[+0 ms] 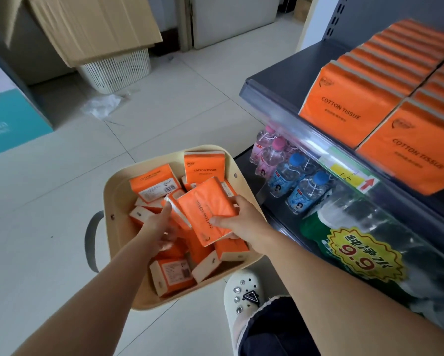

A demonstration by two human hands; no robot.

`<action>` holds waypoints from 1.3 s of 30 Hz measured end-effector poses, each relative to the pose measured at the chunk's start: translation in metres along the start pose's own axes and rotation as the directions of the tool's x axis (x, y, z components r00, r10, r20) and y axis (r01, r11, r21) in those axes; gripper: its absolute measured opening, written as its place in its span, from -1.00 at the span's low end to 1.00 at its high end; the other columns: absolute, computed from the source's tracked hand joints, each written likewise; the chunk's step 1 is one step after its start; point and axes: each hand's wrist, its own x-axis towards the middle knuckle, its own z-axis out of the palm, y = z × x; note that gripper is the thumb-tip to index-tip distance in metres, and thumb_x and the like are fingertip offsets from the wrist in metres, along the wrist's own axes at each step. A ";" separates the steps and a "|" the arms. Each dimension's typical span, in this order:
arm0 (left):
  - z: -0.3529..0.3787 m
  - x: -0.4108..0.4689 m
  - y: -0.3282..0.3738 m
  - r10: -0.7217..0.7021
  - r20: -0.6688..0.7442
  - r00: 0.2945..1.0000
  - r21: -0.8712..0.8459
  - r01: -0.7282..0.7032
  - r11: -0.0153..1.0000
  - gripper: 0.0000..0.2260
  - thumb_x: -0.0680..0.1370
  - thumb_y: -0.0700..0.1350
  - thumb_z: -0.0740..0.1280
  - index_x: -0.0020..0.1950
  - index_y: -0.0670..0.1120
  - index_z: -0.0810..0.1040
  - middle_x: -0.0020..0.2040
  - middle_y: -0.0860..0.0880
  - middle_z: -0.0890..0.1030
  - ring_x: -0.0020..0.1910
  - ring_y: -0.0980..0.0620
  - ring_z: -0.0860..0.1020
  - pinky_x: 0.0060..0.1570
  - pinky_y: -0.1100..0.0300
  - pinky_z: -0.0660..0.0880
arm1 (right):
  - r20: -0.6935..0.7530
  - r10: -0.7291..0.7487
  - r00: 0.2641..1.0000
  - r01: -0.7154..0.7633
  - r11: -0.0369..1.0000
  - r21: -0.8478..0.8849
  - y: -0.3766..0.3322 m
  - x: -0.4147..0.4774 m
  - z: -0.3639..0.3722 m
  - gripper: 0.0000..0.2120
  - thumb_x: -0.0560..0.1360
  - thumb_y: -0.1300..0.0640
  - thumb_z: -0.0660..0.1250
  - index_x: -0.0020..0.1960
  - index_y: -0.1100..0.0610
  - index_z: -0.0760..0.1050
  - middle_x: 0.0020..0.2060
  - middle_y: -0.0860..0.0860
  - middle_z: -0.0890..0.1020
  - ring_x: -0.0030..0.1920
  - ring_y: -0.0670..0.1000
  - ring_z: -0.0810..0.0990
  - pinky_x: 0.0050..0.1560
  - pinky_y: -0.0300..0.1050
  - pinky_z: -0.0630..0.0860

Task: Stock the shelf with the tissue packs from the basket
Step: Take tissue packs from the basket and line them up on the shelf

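A beige basket [118, 191] on the floor holds several orange tissue packs [154, 182]. My right hand [239, 217] grips one orange tissue pack [206, 209] just above the pile, thumb on its top face. My left hand [159, 224] reaches into the basket beside it, fingertips touching another pack [173, 201]; whether it grips that pack is unclear. At the right, the dark shelf [287, 80] carries two rows of upright orange packs [354, 98].
Below the shelf stand small water bottles [287, 173] with pink and blue caps, and large wrapped bottles [370, 242]. My white clog [244, 294] is next to the basket. A cardboard box [92, 24], a white bin [115, 70] and crumpled plastic [102, 105] lie farther back.
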 end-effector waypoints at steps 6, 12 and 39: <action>0.016 0.044 0.001 0.333 -0.150 0.931 0.261 -0.288 0.921 -0.33 0.52 -0.15 0.31 0.50 0.18 0.04 0.32 -0.17 0.43 0.00 -0.11 0.59 -0.13 -0.06 0.61 | -0.001 0.079 0.997 -0.079 0.997 0.006 0.008 0.007 -0.008 -0.51 0.43 0.18 0.42 0.26 -0.04 0.29 0.14 0.02 0.54 0.06 0.04 0.59 -0.22 -0.19 0.55; 0.038 0.064 -0.010 0.207 -0.206 0.956 0.063 -0.198 0.978 -0.17 0.36 0.09 0.48 0.45 0.19 0.01 0.24 -0.07 0.47 0.06 -0.21 0.58 -0.07 -0.21 0.58 | -0.103 0.102 0.989 -0.107 0.993 -0.046 0.015 0.014 -0.017 -0.52 0.39 0.10 0.42 0.22 -0.04 0.29 0.07 -0.02 0.53 0.05 0.02 0.55 0.10 0.04 0.55; 0.038 -0.039 0.017 -0.018 0.366 0.931 -0.130 0.071 0.989 -0.25 0.23 0.36 0.40 0.31 0.01 0.38 0.18 -0.18 0.58 0.09 -0.25 0.60 -0.15 -0.19 0.58 | -0.200 0.138 0.970 -0.047 0.915 0.401 0.009 0.010 -0.028 -0.76 0.50 -0.13 0.34 0.07 -0.03 0.51 0.00 0.05 0.65 -0.02 0.08 0.65 0.04 0.13 0.60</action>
